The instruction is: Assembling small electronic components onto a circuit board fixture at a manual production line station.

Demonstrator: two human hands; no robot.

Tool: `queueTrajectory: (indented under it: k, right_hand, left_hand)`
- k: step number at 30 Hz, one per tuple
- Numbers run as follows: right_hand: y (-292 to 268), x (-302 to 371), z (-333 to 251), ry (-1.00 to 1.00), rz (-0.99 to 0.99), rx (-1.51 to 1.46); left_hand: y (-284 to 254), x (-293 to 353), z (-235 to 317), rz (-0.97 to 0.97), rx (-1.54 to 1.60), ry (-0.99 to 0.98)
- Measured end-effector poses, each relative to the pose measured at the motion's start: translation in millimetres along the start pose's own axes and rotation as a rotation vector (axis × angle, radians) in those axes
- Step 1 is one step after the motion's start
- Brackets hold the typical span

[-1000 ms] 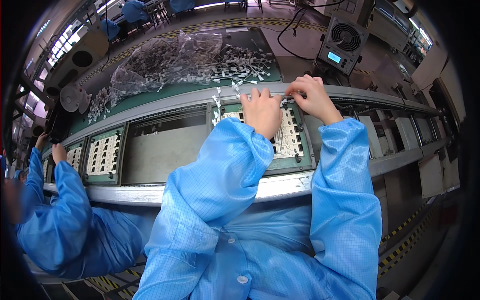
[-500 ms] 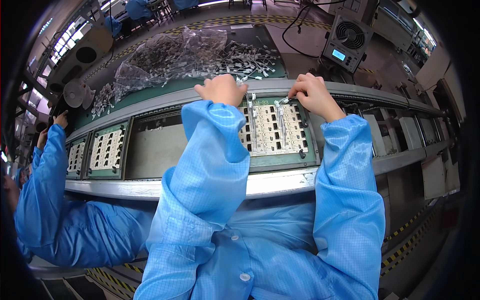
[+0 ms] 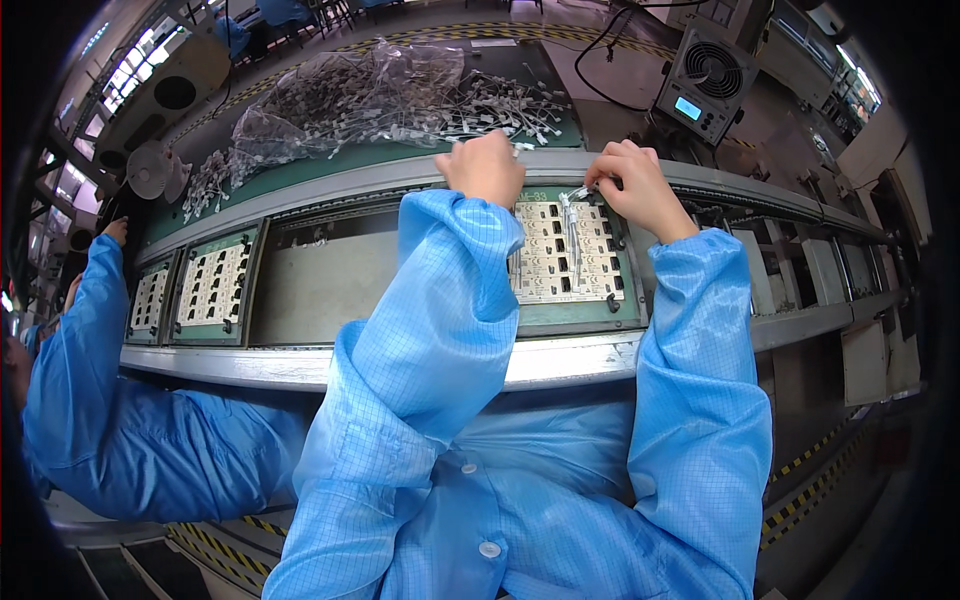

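A cream circuit board panel (image 3: 540,270) with rows of black parts lies in a green carrier (image 3: 570,320) in front of me. White cables (image 3: 573,240) with connectors run down its right column. My right hand (image 3: 640,190) is closed at the panel's far right corner, thumb and fingertips pinching the end of a white connector cable (image 3: 580,193). My left hand (image 3: 483,168) is over the far rail, beside the cable pile, with its fingers curled downward. Its fingertips are hidden, and a white connector shows beside it. My left sleeve covers the panel's left part.
Loose connector cables (image 3: 510,105) and plastic bags full of them (image 3: 350,100) lie on the green surface beyond the rail (image 3: 350,190). Left are more board panels (image 3: 212,290), a small fan (image 3: 155,172) and a co-worker's blue sleeve (image 3: 80,350). A device with a screen (image 3: 703,80) stands far right.
My left hand has moved right and slightly away from me, its fingers drawing in. My right hand stays at the panel's far right corner, shifted slightly with the view.
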State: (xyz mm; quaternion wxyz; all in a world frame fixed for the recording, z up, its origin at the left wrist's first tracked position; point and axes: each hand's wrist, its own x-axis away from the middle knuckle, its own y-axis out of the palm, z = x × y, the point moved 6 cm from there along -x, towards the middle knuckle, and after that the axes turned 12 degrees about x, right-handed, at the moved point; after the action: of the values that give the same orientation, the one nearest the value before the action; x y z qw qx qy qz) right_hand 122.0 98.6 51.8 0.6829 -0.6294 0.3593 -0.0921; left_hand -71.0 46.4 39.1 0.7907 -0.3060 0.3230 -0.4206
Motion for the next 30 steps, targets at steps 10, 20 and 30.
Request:
queueTrajectory:
  k: [10, 20, 30]
  right_hand:
    - [-1.3, -1.9, -4.0, 0.005, -0.051, 0.007]
    - [9.9, -17.5, -41.5, -0.066, 0.053, -0.068]
    - [20.3, -29.1, -53.8, 0.005, -0.119, -0.282]
  left_hand:
    - [14.4, 21.1, 30.9, -0.181, 0.070, 0.557]
    - [-11.1, -8.5, -11.1, -0.253, 0.462, 0.003]
    - [0.6, -18.0, -24.1, -0.258, 0.526, 0.016]
